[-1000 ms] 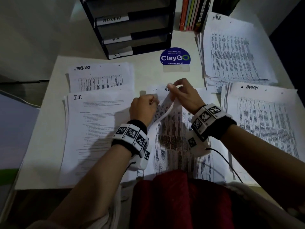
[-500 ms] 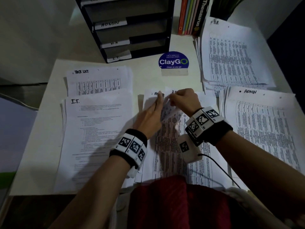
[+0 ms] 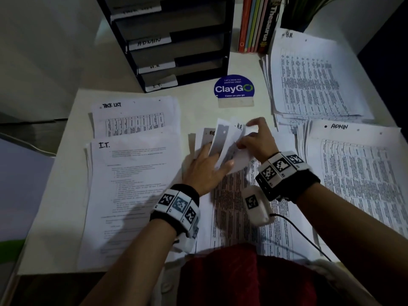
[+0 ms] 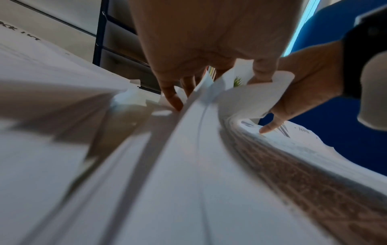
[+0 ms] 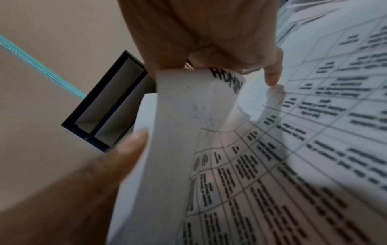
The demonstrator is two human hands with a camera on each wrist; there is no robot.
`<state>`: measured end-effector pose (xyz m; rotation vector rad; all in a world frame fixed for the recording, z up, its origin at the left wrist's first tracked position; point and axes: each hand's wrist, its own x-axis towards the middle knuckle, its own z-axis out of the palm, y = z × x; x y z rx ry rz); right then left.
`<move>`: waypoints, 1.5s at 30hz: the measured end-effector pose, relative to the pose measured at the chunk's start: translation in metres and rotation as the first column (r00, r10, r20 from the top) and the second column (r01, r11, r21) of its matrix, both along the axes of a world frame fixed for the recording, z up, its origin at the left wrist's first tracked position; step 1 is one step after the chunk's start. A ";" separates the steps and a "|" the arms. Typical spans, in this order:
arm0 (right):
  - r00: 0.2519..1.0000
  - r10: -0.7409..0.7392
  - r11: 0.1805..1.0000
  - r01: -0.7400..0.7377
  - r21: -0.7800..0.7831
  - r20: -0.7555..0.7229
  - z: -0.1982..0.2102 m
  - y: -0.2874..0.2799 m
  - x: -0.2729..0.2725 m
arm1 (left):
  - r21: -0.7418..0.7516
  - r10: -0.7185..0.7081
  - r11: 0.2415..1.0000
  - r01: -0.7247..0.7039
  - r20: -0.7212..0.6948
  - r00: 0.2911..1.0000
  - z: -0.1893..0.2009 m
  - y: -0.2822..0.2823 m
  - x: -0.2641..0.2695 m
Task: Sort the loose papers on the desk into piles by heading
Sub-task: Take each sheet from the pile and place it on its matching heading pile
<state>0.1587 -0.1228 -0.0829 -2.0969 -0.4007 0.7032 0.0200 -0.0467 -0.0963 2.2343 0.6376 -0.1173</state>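
Observation:
A loose stack of printed sheets [image 3: 242, 208] lies mid-desk in front of me. My left hand [image 3: 217, 157] lies flat on it, straight fingers [image 4: 173, 99] slipped between lifted sheets. My right hand [image 3: 247, 135] pinches the curled top edges of a few sheets; one reads H.R. [image 3: 239, 127], and in the right wrist view the pinched sheet [image 5: 209, 106] reads ADMIN. Sorted piles surround the stack: TASK LIST [image 3: 134, 118], I.T. [image 3: 132, 184], H.R. [image 3: 309, 80] and ADMIN [image 3: 357, 173].
A black tray rack [image 3: 176, 51] with labelled tiers stands at the back. Upright books [image 3: 258, 25] and a plant [image 3: 304, 12] are beside it. A blue ClayGo sign [image 3: 234, 89] sits behind the stack. The desk's left edge [image 3: 50, 186] drops off.
My left hand went from a fist at the sheet top to flat with fingers slid between sheets. The right hand has lifted and fanned several top edges.

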 end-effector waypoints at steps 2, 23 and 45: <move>0.995 0.092 0.996 -0.093 0.011 0.046 -0.002 -0.003 -0.002 | -0.012 0.022 1.000 -0.021 0.032 0.999 0.000 0.001 0.001; 0.765 0.369 0.924 -0.244 -0.293 0.528 -0.001 -0.021 -0.006 | -0.430 0.440 0.835 -0.344 0.144 0.886 0.001 -0.001 0.010; 0.768 0.374 0.925 -0.270 -0.267 0.520 -0.002 -0.003 -0.028 | -0.359 0.635 0.755 -0.550 0.187 0.750 0.000 0.010 0.012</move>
